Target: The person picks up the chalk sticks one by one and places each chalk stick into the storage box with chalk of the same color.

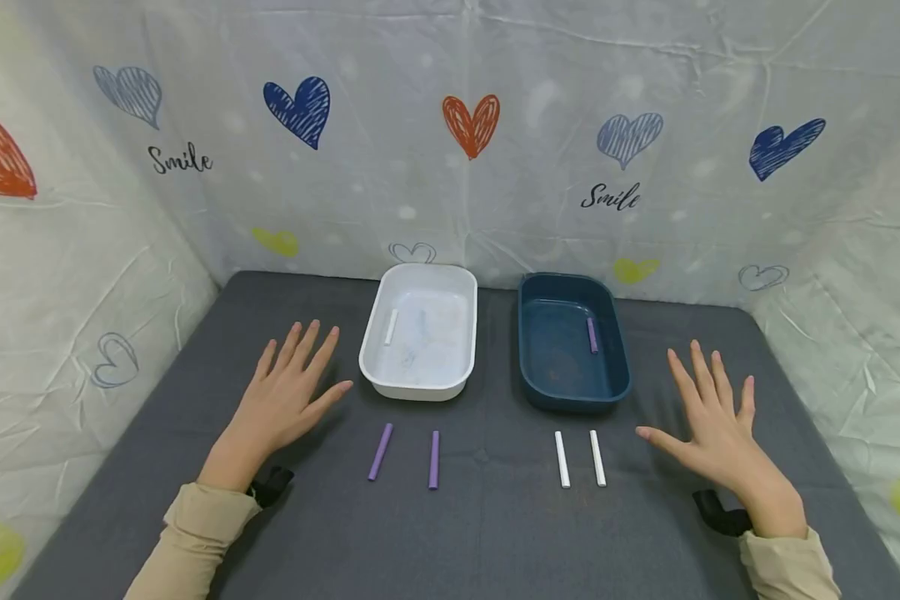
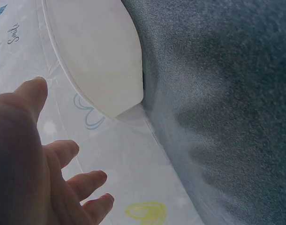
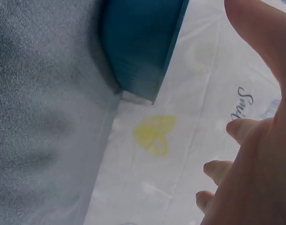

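Note:
My left hand (image 1: 281, 404) is spread over the table, left of a white tray (image 1: 420, 390), and holds nothing. To the right of a dark blue tray (image 1: 573, 404), my right hand (image 1: 720, 433) is likewise spread with bare fingers. One white chalk stick (image 1: 392, 327) lies inside the white tray, and one purple stick (image 1: 592, 335) inside the blue one. In front of the white tray lie two purple sticks, a left one (image 1: 380, 452) and a right one (image 1: 433, 460). Two white sticks, one (image 1: 562, 459) beside the other (image 1: 597, 458), lie in front of the blue tray.
A dark grey cloth covers the table (image 1: 487, 533). Behind it and at both sides hangs a pale curtain (image 1: 390, 183) printed with hearts and words. The two trays stand side by side near the table's back edge, a gap between them.

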A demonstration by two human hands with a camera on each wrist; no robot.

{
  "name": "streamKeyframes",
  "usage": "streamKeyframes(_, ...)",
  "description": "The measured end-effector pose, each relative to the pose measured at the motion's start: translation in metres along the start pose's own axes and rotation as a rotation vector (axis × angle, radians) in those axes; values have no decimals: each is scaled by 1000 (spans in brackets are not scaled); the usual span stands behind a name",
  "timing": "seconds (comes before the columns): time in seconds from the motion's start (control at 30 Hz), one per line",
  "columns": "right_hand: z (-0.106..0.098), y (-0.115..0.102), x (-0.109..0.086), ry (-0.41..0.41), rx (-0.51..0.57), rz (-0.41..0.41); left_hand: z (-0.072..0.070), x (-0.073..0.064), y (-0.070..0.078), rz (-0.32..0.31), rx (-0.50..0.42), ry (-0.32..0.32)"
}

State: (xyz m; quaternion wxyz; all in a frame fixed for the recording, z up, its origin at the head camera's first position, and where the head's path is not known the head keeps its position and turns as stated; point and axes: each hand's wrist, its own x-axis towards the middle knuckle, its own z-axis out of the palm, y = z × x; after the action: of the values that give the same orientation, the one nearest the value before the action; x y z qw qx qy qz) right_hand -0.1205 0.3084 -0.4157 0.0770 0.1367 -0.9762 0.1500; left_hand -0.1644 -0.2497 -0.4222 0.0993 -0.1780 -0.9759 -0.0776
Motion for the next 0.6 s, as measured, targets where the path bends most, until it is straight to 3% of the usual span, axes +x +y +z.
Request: streamKeyframes(0.6,8,-18,1,-8,10,-78,11,10,9,13,-15,-17)
